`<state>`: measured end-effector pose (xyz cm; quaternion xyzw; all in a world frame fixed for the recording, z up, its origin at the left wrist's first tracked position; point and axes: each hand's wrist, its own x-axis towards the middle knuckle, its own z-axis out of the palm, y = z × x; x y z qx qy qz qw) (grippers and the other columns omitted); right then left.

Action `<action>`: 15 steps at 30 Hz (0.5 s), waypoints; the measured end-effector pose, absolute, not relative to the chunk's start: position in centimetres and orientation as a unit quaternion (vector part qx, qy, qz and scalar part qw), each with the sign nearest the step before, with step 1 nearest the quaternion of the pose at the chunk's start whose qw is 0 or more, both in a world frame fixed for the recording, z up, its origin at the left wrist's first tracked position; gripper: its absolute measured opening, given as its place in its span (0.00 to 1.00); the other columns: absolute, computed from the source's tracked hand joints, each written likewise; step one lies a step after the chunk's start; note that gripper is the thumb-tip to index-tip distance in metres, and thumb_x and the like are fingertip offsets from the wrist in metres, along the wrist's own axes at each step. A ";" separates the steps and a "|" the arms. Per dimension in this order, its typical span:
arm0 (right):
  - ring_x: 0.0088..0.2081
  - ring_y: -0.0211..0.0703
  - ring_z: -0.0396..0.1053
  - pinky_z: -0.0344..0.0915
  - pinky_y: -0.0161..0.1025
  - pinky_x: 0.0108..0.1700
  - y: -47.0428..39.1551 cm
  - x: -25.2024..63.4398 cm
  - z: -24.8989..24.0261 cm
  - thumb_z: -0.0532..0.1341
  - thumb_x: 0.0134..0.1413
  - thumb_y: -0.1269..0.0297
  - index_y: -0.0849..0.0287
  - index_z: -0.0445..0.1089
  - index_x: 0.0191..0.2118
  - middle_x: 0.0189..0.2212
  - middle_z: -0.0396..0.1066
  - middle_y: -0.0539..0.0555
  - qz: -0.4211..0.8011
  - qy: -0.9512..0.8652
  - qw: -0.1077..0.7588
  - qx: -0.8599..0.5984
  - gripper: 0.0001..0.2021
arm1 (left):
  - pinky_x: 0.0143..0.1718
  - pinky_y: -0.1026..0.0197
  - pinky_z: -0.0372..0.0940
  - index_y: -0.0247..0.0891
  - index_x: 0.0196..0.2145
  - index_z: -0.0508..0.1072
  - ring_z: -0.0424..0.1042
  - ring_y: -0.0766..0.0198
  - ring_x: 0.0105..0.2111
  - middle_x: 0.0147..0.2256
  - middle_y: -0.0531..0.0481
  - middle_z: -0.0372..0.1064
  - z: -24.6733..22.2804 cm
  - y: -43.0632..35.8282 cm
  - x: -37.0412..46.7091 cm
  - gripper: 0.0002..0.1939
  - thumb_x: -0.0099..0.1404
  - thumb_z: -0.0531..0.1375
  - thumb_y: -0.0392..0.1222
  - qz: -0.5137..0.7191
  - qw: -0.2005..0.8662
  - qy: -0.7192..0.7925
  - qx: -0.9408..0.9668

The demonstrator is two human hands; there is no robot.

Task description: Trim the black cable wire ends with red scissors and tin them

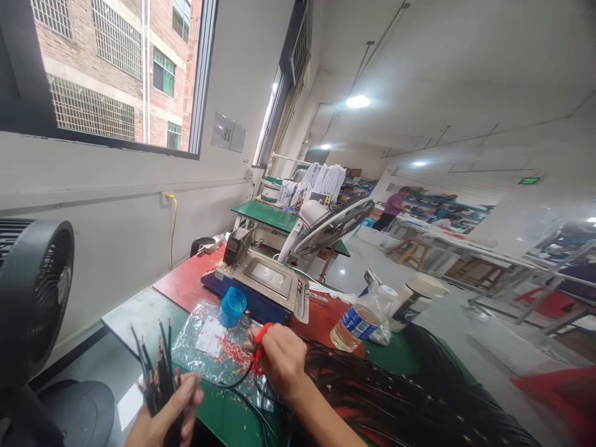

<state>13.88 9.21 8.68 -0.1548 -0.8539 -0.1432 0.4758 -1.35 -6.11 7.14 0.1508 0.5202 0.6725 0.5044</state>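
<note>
My left hand, at the lower left, is closed around a bundle of black cables. Their thin ends point upward out of my grip. Over the table's middle, my right hand grips a red-handled tool; its working end is too blurred to name. A black cable loops just below the tool. Red and yellow scraps lie scattered on a clear plastic sheet between my hands. On that sheet, behind the scraps, stands a blue cup.
A bench machine sits behind the cup. Right of my right hand stand a labelled bottle and a heap of black cables. A black fan is at the left, a white fan farther back. A person stands across the room.
</note>
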 end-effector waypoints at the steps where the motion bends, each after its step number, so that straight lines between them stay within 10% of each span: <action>1: 0.23 0.36 0.57 0.48 0.37 0.27 8.3 14.4 8.6 0.54 0.59 0.72 0.62 0.67 0.29 0.18 0.62 0.50 -0.154 -0.863 0.464 -0.124 0.09 | 0.12 0.68 0.49 0.33 0.26 0.74 0.53 0.73 0.14 0.16 0.54 0.62 7.5 -5.9 -1.1 0.22 0.46 0.66 0.58 0.667 0.504 0.527 0.151; 6: 0.23 0.37 0.62 0.48 0.38 0.26 4.5 16.3 8.0 0.54 0.58 0.74 0.65 0.69 0.36 0.21 0.67 0.51 -0.156 -0.898 0.408 -0.047 0.07 | 0.17 0.67 0.53 0.29 0.35 0.75 0.56 0.71 0.18 0.21 0.50 0.68 7.7 -4.9 0.8 0.24 0.49 0.65 0.53 0.632 0.525 0.550 0.149; 15: 0.23 0.36 0.64 0.50 0.38 0.23 2.7 16.2 6.3 0.51 0.60 0.73 0.64 0.69 0.32 0.20 0.68 0.51 -0.120 -0.914 0.387 0.012 0.11 | 0.17 0.69 0.48 0.31 0.24 0.73 0.54 0.74 0.15 0.15 0.56 0.59 5.4 -4.2 3.2 0.14 0.49 0.68 0.47 0.633 0.620 0.450 0.114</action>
